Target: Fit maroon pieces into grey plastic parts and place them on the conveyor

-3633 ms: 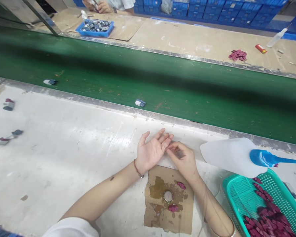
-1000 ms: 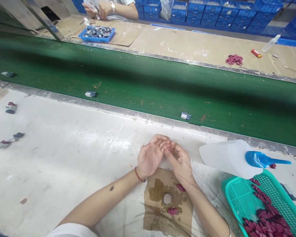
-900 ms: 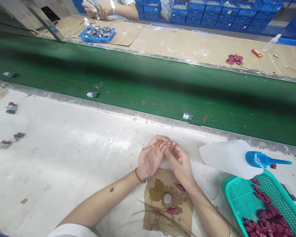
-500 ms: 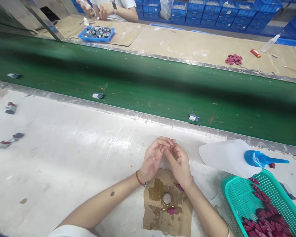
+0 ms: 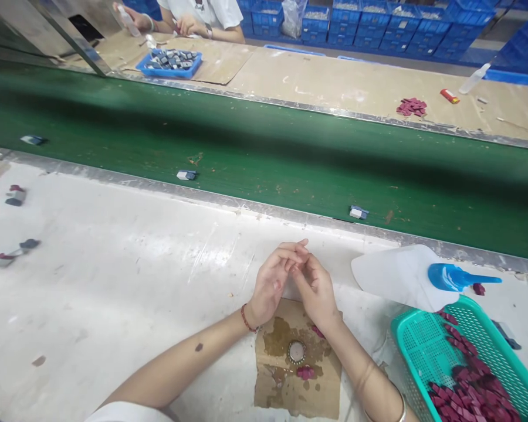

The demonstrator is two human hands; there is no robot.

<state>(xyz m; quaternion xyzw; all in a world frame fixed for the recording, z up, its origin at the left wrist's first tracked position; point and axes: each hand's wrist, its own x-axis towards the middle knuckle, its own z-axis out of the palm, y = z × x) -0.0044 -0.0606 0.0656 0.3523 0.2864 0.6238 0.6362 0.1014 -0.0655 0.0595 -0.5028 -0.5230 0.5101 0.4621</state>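
Nearest, the card (image 5: 273, 401) lies at 6 o'clock from the hands, its long axis running 12 to 6; its top edge reaches just under the wrists. A round cap (image 5: 296, 351) sits near its middle, with two maroon pieces (image 5: 305, 373) beside and above it. At 4 o'clock the green basket (image 5: 426, 334) holds more maroon pieces, its long axis slanting from 11 toward 5. Above the card, the left hand (image 5: 270, 287) is loosely cupped, fingers curled over; the right hand (image 5: 320, 293) makes a narrow pinch against its fingertips. I cannot tell whether anything sits between them. White table (image 5: 136, 281) stretches from 8 to 11 o'clock. At 3 the bottle (image 5: 393, 275) lies on its side along 9 to 3, its blue nozzle (image 5: 481, 279) pointing to 3 and overhanging the basket's near corner. Beyond the table's metal edge (image 5: 246, 206), the green belt (image 5: 264, 146) carries three small blocks (image 5: 358, 212). On the far table (image 5: 334, 76), a blue tray (image 5: 171, 73) stands at 11, near another person's hands (image 5: 190, 26), and a maroon pile (image 5: 411, 107) at 1.
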